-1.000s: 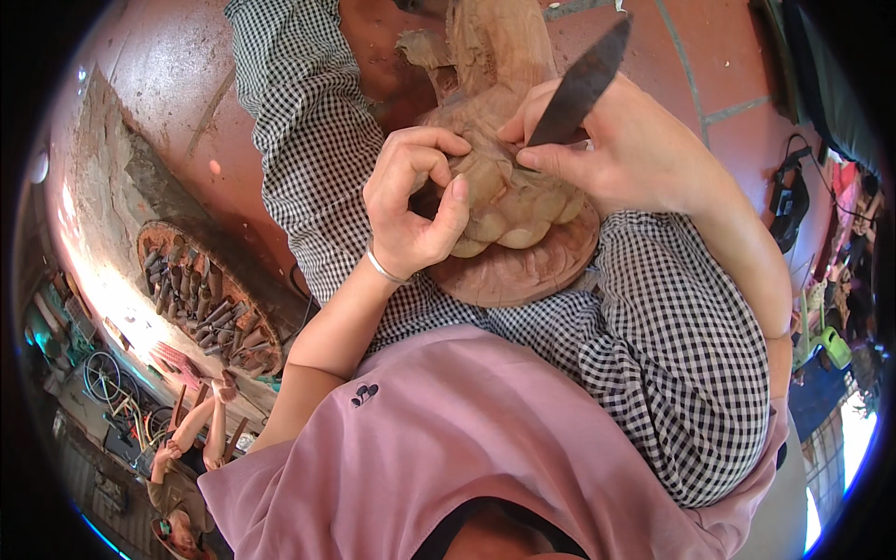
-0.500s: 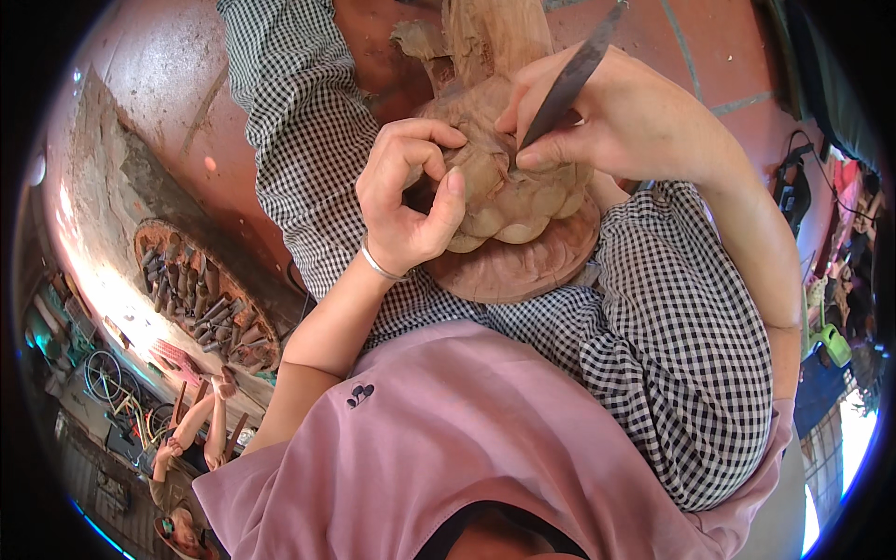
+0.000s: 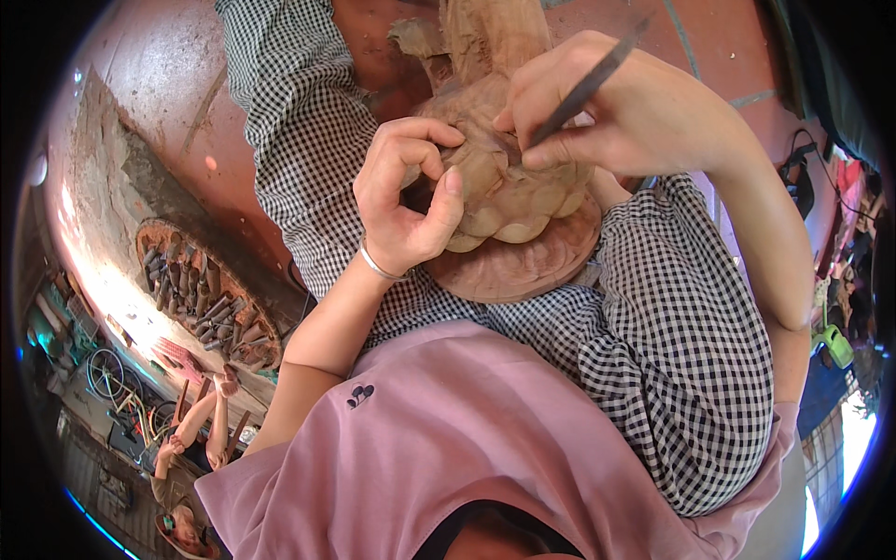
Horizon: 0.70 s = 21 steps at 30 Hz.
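Observation:
A brown wood carving (image 3: pixel 518 219) with rounded, petal-like lobes sits on a round wooden base (image 3: pixel 523 271) between my legs. My left hand (image 3: pixel 406 191) is curled against its left side, fingertips and thumb pressed to the wood with a gap between them. A silver bangle circles that wrist. In my right hand (image 3: pixel 597 112), thumb and fingers pinch a dark, flat, pointed strip (image 3: pixel 590 84). Its lower end meets a groove near the middle of the carving, and the upper end slants up to the right, blurred. The lowest tip is partly hidden by my fingers.
At left, an oval rusty tray (image 3: pixel 149 229) holds many wooden-handled tools. A rough wooden block (image 3: pixel 457 37) rises behind the carving on red floor tiles (image 3: pixel 644 47). Another person (image 3: pixel 191 467) sits at lower left. A green plastic thing (image 3: pixel 833 345) lies at far right.
The dark strip has turned, showing a narrower side, and leans further right. My right hand and forearm have shifted slightly to the right. My left hand keeps its place on the carving.

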Each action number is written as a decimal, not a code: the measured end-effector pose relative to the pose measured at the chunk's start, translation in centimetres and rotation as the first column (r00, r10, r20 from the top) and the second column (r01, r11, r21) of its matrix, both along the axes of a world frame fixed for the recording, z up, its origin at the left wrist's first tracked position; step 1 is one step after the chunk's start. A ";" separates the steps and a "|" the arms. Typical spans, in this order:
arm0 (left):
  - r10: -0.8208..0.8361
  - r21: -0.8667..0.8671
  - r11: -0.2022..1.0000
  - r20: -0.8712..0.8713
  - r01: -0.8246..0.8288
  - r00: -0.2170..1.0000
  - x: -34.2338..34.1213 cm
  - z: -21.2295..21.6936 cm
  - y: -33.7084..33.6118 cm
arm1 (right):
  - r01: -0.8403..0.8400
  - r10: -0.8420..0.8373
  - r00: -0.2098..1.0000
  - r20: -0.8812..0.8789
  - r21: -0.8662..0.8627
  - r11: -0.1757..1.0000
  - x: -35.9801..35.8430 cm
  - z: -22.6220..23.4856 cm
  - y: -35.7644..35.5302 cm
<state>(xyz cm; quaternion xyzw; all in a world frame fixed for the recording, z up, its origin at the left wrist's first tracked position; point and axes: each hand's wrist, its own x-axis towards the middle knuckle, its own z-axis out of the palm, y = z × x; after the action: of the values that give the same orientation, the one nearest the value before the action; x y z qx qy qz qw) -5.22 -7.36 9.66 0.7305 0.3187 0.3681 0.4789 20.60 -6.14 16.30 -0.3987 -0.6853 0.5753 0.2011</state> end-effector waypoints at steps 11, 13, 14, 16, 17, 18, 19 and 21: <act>0.015 -0.009 1.000 -0.011 -0.015 1.000 0.0 0.2 -0.1 | -0.066 0.046 0.993 0.110 0.189 0.980 -1.5 1.2 0.2; 0.011 -0.002 1.000 -0.027 -0.011 1.000 0.0 0.3 -0.1 | -0.107 0.065 0.982 0.178 0.237 0.966 -1.7 2.3 -0.1; 0.009 -0.011 1.000 -0.032 -0.010 0.999 -0.1 0.3 -0.2 | -0.109 0.052 0.977 0.206 0.275 0.955 -1.7 2.2 0.0; 0.017 -0.029 0.999 -0.042 -0.018 0.999 -0.2 0.4 -0.3 | -0.122 0.029 0.965 0.260 0.349 0.929 -1.9 2.0 0.4; 0.022 -0.037 0.999 -0.046 -0.024 0.999 -0.2 0.5 -0.3 | -0.111 0.023 0.971 0.238 0.368 0.923 -1.8 1.8 0.4; 0.027 -0.044 0.999 -0.050 -0.029 0.998 -0.2 0.6 -0.3 | -0.100 0.016 0.976 0.215 0.388 0.916 -1.8 1.5 0.4; 0.022 -0.028 0.999 -0.035 -0.023 0.999 -0.2 0.4 -0.2 | -0.089 0.010 0.981 0.193 0.408 0.909 -1.8 1.4 0.4; 0.008 0.004 1.000 -0.003 -0.008 1.000 -0.1 -0.2 -0.1 | -0.090 0.051 0.979 0.200 0.193 0.977 -1.4 2.0 0.5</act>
<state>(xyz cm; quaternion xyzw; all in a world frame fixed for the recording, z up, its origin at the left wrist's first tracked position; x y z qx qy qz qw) -5.37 -7.43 9.50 0.7308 0.3217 0.3692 0.4755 19.19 -5.63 18.35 -0.4056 -0.7701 0.4683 0.1521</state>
